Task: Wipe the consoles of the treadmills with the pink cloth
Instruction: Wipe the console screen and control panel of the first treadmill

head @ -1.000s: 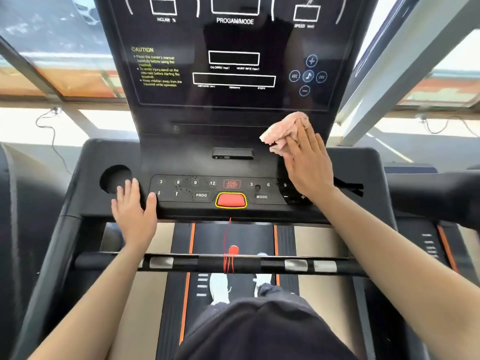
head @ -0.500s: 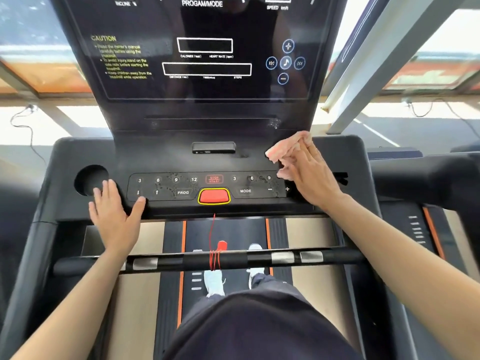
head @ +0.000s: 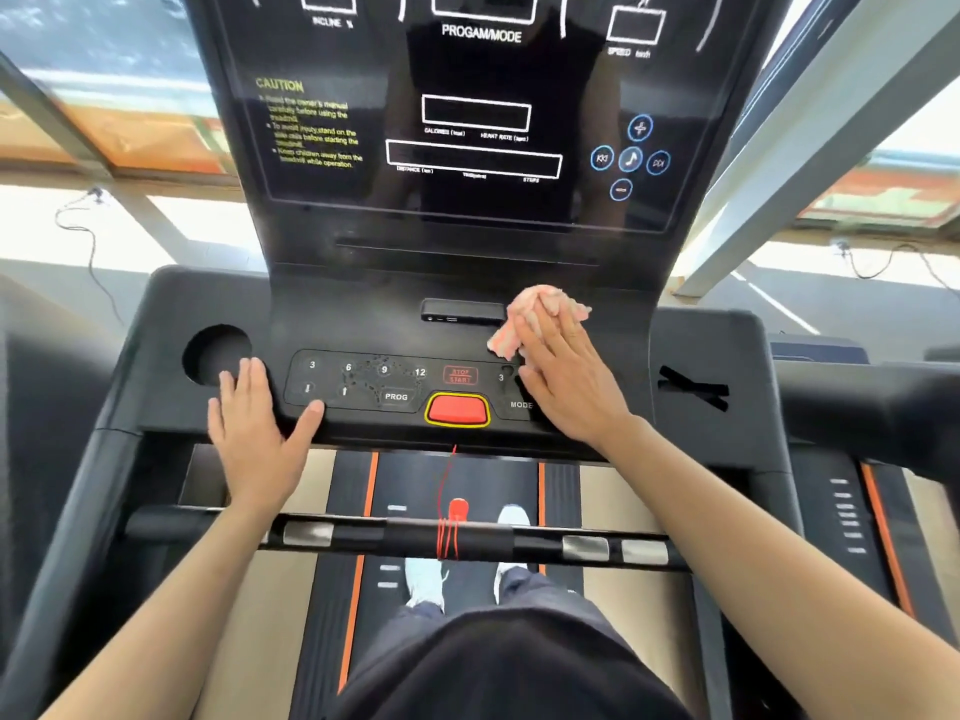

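Observation:
The black treadmill console (head: 363, 324) fills the view, with a dark upright display (head: 478, 122) above a button panel (head: 374, 381). A crumpled pink cloth (head: 535, 317) lies on the console shelf, right of a small black slot (head: 460, 311). My right hand (head: 569, 379) presses flat on the cloth with straight fingers and covers the right part of the button panel. My left hand (head: 257, 423) rests flat on the console's front left edge, thumb by the panel's corner. Smudges show around the 9 key.
A red stop button (head: 457, 409) sits at the panel's centre, its red safety cord (head: 448, 527) wound round the black handlebar (head: 467, 543). A round cup holder (head: 215, 353) lies at the left. A neighbouring treadmill's arm (head: 872, 402) is at the right.
My right hand has slid the pink cloth leftward across the console shelf, from its right end toward the centre slot. My left hand stays on the front edge.

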The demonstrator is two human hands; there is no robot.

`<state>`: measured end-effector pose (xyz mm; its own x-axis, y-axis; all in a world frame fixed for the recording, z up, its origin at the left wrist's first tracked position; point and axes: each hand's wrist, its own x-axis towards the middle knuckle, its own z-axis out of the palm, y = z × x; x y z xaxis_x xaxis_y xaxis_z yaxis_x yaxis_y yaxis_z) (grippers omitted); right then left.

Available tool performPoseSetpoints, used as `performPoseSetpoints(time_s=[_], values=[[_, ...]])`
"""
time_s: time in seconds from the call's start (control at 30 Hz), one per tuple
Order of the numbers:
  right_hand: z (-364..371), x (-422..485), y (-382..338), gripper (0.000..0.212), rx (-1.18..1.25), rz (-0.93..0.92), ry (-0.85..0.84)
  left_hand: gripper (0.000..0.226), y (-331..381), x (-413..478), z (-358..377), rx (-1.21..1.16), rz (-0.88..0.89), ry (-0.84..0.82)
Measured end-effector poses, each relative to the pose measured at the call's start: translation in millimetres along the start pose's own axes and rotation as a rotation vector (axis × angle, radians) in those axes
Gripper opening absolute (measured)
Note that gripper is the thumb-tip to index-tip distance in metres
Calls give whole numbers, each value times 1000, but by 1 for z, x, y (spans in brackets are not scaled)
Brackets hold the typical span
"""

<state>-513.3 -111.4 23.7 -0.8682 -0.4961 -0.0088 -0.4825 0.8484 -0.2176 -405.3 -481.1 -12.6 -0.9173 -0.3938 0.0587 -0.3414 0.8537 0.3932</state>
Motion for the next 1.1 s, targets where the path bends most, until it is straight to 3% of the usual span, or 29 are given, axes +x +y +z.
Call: performPoseSetpoints(time_s=[0.23,0.43,0.73,1.1], values=[[-3,23,-22,62,69,-111,-5,93,0,0,-2,-21,7,3],[-15,60,-41,57,25,-342,-103,94,-3,-1,0,-39,8,14],[0,103,-109,71,-229,-411,-228,94,-12,0,-8,-54,46,-24],[20,139,-184,57,-80,-526,-271,93,-21,-5,-7,-202,96,38]])
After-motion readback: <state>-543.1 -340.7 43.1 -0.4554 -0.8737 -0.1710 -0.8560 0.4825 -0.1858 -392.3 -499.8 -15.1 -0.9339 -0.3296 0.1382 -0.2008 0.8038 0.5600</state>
